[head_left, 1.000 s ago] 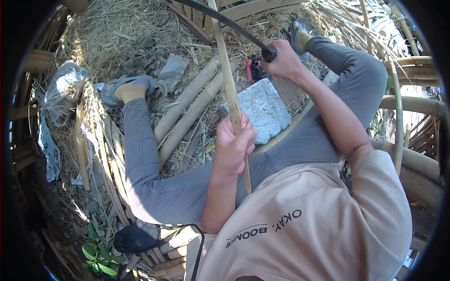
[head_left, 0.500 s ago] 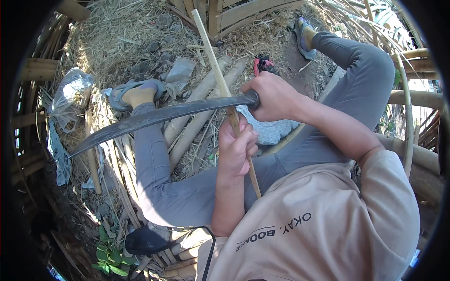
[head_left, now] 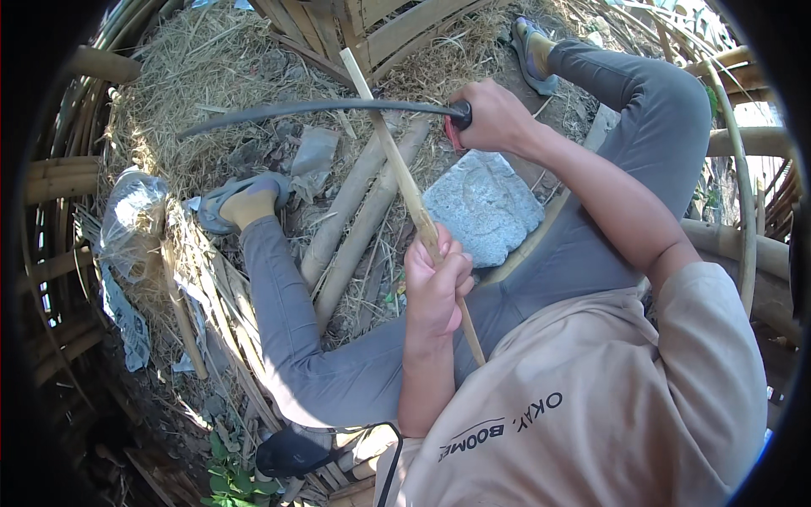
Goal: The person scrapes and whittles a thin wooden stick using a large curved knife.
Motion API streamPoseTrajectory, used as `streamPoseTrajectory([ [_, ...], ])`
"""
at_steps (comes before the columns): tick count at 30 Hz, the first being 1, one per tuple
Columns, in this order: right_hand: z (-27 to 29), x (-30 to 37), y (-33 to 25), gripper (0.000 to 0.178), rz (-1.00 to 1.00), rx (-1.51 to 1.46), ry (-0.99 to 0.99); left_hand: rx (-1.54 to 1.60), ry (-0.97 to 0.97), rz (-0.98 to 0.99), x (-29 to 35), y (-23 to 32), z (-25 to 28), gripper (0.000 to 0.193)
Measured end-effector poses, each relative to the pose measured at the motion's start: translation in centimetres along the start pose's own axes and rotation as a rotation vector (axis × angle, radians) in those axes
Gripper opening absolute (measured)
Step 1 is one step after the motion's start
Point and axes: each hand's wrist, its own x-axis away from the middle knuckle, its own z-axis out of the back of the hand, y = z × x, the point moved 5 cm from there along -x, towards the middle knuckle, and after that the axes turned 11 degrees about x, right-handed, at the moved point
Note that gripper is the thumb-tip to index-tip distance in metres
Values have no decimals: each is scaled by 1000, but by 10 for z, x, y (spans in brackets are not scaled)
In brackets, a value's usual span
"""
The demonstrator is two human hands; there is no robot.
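Observation:
My left hand (head_left: 438, 283) is closed round the lower part of a pale split bamboo strip (head_left: 395, 160), which slants up and away to the left. The strip's lower end lies by my shirt. In my right hand (head_left: 497, 118) is the dark handle of a long curved machete (head_left: 312, 107). Its blade reaches leftward across the strip near the far end, and looks edge-on. Whether it touches the strip I cannot tell. A grey stone block (head_left: 483, 209) sits between my legs, right of my left hand.
Two bamboo poles (head_left: 359, 207) lie on the straw-strewn ground between my feet. A clear plastic bag (head_left: 133, 220) is at the left, a flat plastic piece (head_left: 314, 156) nearer the middle. A wooden slatted crate (head_left: 422, 38) stands at the far side. A black cap-like thing (head_left: 291, 452) lies near.
My right hand and the machete have moved away along the strip toward its far end, and the blade has turned edge-on. More of the stone shows. My left hand keeps its grip.

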Motion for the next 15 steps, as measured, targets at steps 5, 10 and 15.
streamPoseTrajectory([
  [5, 16, 2, 14, 21, -115, -239, 165, -37, -71, -4, 3, 8, -10, 23],
  [10, 11, 14, -19, 23, 46, -409, -4, -176, 21, -87, 4, 11, -6, 20],
  [15, 6, 24, -57, 27, 207, -227, -148, -245, 124, -171, -4, 14, 12, 17],
])
